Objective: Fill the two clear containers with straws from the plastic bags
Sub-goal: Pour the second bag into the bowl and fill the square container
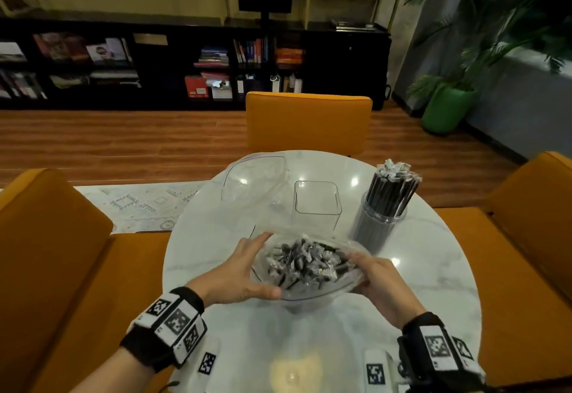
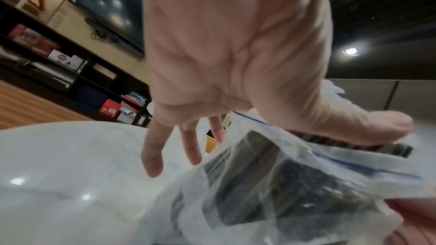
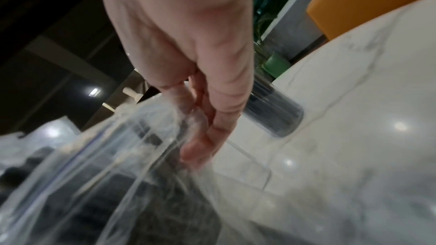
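On the round marble table [image 1: 427, 287] an open clear plastic bag [image 1: 312, 295] of black wrapped straws [image 1: 300, 261] stands between my hands. My left hand [image 1: 241, 272] spans the bag's left rim. In the left wrist view its fingers [image 2: 191, 148] are straight and spread, and the thumb lies against the bag [image 2: 259, 193] under the plastic. My right hand [image 1: 377, 278] grips the bag's right rim, fingers wrapped in the plastic [image 3: 118, 174]. Behind the bag stands an empty square clear container [image 1: 317, 207]. To its right, a round clear container [image 1: 376, 228] holds upright straws.
An empty, crumpled clear plastic bag [image 1: 250, 185] lies at the table's far left. Orange chairs stand at the far side [image 1: 309, 120], left [image 1: 52, 253] and right [image 1: 532, 207]. Marker tags lie near the table's front edge.
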### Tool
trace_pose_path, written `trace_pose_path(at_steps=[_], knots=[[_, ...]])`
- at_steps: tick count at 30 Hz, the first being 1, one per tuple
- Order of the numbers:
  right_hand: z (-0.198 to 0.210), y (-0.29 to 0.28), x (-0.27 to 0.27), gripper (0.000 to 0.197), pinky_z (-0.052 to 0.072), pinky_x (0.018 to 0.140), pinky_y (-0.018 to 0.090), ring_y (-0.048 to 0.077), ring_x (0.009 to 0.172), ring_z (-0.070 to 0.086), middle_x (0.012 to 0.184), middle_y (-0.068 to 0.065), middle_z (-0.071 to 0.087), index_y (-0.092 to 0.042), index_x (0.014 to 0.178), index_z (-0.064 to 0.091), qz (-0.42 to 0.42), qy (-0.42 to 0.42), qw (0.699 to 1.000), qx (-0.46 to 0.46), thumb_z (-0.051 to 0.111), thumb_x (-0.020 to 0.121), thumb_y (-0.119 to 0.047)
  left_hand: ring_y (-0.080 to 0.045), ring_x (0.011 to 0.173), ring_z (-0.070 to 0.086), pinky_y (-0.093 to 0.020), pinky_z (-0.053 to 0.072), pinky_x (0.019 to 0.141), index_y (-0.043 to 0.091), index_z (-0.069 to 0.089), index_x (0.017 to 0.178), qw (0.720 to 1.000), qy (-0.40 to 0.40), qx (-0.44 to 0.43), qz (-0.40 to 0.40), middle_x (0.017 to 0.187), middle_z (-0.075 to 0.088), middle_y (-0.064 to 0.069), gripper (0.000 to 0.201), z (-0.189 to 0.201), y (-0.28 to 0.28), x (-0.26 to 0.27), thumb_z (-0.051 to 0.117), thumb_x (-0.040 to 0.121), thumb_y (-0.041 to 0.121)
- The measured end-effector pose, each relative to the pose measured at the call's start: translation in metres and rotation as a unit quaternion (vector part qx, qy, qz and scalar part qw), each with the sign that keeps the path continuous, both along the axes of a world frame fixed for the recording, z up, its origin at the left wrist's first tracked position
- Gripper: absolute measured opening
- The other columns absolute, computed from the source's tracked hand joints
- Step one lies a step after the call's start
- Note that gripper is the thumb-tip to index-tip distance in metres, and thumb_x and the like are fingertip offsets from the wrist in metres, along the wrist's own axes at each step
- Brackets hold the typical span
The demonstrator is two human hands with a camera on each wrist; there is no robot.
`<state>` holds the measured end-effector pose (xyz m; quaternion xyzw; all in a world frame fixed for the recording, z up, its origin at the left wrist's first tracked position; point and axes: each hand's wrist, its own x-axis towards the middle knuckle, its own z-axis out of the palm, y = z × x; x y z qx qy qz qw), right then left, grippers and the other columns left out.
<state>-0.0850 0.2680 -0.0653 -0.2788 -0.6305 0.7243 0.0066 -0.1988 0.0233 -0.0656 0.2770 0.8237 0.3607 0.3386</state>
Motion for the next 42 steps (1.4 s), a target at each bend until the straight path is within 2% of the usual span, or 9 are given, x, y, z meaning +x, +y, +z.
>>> trace_pose_path(at_steps=[2,6,13,19,22,26,34,38,42], knots=[[-0.001,0.004,-0.009,0.035,0.060,0.065,0.036,0.024,0.074,0.070,0.086,0.016,0.074,0.007,0.113,0.064,-0.003,-0.004,0.999,-0.037,0.047,0.101,-0.021,-0.012,0.143,0.014,-0.040,0.021,0.119,0.043,0.001,0.150,1.000,-0.008,0.016,-0.003,0.155,0.012,0.014,0.128,0.000,0.006,0.000,0.083,0.053,0.058],[-0.004,0.002,-0.011,0.044,0.059,0.076,0.039,0.033,0.102,0.068,0.115,0.011,0.072,-0.020,0.118,0.065,0.093,-0.040,0.994,-0.032,0.044,0.096,-0.052,-0.012,0.125,0.048,-0.028,0.042,0.102,0.041,0.018,0.150,0.992,-0.014,0.082,0.093,0.130,0.049,0.016,0.120,-0.013,0.019,0.002,0.092,0.057,0.022],[-0.001,0.003,0.000,0.029,0.057,0.079,0.044,0.037,0.098,0.067,0.116,0.017,0.070,-0.014,0.120,0.068,0.079,0.030,0.996,-0.040,0.053,0.097,-0.022,-0.019,0.120,0.047,-0.029,0.041,0.096,0.031,0.024,0.148,0.984,0.011,0.054,0.172,0.126,0.045,0.002,0.118,-0.022,0.025,0.016,0.094,0.053,0.033],[-0.003,0.003,-0.007,0.028,0.050,0.072,0.037,0.023,0.078,0.063,0.097,0.016,0.070,-0.007,0.101,0.074,0.074,0.014,0.997,-0.023,0.052,0.096,-0.022,-0.031,0.146,-0.003,-0.059,0.012,0.118,0.075,0.002,0.130,0.997,0.064,-0.046,0.027,0.153,-0.004,-0.001,0.129,-0.008,0.020,0.016,0.090,0.038,0.053],[-0.005,-0.007,-0.013,0.035,0.056,0.079,0.044,0.017,0.088,0.065,0.108,0.002,0.068,-0.015,0.122,0.062,0.101,0.030,0.994,0.010,0.059,0.093,-0.034,-0.026,0.142,0.016,-0.053,0.019,0.119,0.065,0.013,0.139,0.997,0.071,0.019,0.007,0.146,0.007,0.009,0.128,-0.005,0.029,0.012,0.092,0.041,0.041],[-0.004,-0.009,-0.018,0.029,0.054,0.082,0.026,0.005,0.103,0.063,0.110,-0.019,0.062,-0.037,0.119,0.053,0.111,0.113,0.973,0.165,0.062,0.091,-0.038,-0.015,0.133,0.028,-0.036,0.021,0.121,0.045,0.017,0.149,0.997,0.045,0.062,0.003,0.136,0.021,0.008,0.129,-0.010,0.035,0.010,0.095,0.049,0.021],[-0.006,0.009,-0.026,0.042,0.055,0.094,0.045,0.027,0.103,0.071,0.109,0.012,0.075,-0.009,0.114,0.070,0.214,0.056,0.975,0.026,0.066,0.082,-0.035,-0.011,0.121,0.048,-0.035,0.041,0.109,0.040,0.045,0.137,0.994,0.029,0.105,0.030,0.126,0.049,0.007,0.102,-0.015,0.037,0.007,0.094,0.050,0.020],[-0.016,0.020,-0.027,0.070,0.045,0.104,0.056,0.044,0.114,0.061,0.116,0.025,0.068,0.007,0.115,0.063,0.137,0.015,0.990,-0.013,0.059,0.086,-0.057,-0.005,0.115,0.060,-0.023,0.051,0.097,0.028,0.051,0.133,0.980,-0.045,0.175,0.080,0.125,0.056,0.010,0.090,-0.012,0.033,0.008,0.090,0.057,-0.001],[-0.015,0.014,-0.034,0.042,0.054,0.076,0.038,0.019,0.090,0.067,0.099,0.001,0.073,-0.014,0.102,0.072,0.103,0.006,0.990,0.095,0.049,0.097,-0.048,-0.009,0.114,0.062,-0.028,0.053,0.095,0.025,0.057,0.130,0.979,-0.059,0.176,0.082,0.127,0.059,0.000,0.086,-0.017,0.029,0.009,0.091,0.055,-0.001]])
